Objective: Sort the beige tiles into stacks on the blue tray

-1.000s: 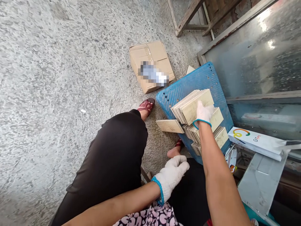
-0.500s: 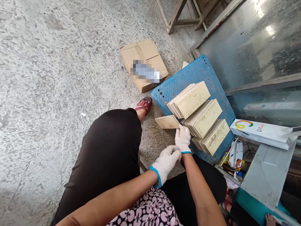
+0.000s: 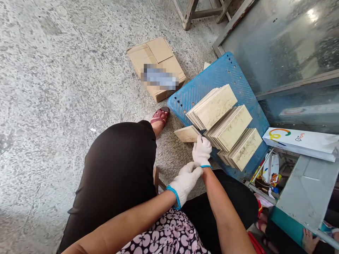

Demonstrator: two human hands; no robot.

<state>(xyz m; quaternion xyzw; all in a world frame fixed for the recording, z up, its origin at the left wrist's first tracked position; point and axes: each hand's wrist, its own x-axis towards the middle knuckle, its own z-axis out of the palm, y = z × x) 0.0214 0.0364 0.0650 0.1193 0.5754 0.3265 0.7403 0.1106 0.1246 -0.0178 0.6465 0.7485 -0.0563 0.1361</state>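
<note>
Hands in white knit gloves over a concrete floor: the right hand [image 3: 201,151] pinches the near end of a loose tile [image 3: 185,134], just beside three tile stacks [image 3: 227,123] leaning on a blue board [image 3: 212,76]; the left hand [image 3: 186,180] is loosely curled, empty, touching the right wrist

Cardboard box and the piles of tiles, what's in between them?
In the head view, just a bare part of the blue board with small holes. The tile stacks lie on it, and the cardboard box sits beside its edge.
</note>
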